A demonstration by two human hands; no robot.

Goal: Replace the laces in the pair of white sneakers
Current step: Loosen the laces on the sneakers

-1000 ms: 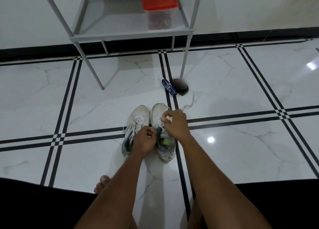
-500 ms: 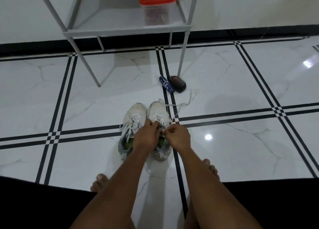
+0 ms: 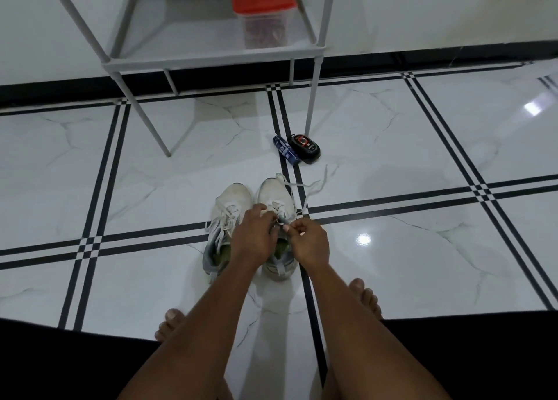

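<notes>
Two white sneakers stand side by side on the floor, toes pointing away from me. The left sneaker (image 3: 232, 200) still has its white lace threaded. Over the tongue of the right sneaker (image 3: 274, 194) my left hand (image 3: 252, 238) pinches the lace near the eyelets. My right hand (image 3: 309, 242) pinches the same lace close beside it. A loose white lace (image 3: 314, 185) trails from the right sneaker's toe across the floor to the right. My hands hide the middle of that shoe.
A grey metal rack (image 3: 211, 58) stands at the back, holding a clear box with a red lid (image 3: 261, 10). Beside its leg lie a blue tube (image 3: 285, 150) and a black tin (image 3: 305, 147). My bare feet (image 3: 363, 297) rest on the marble floor.
My right hand has come back from the shoe's toe side to meet my left hand over the tongue. The loose lace now lies stretched out to the right.
</notes>
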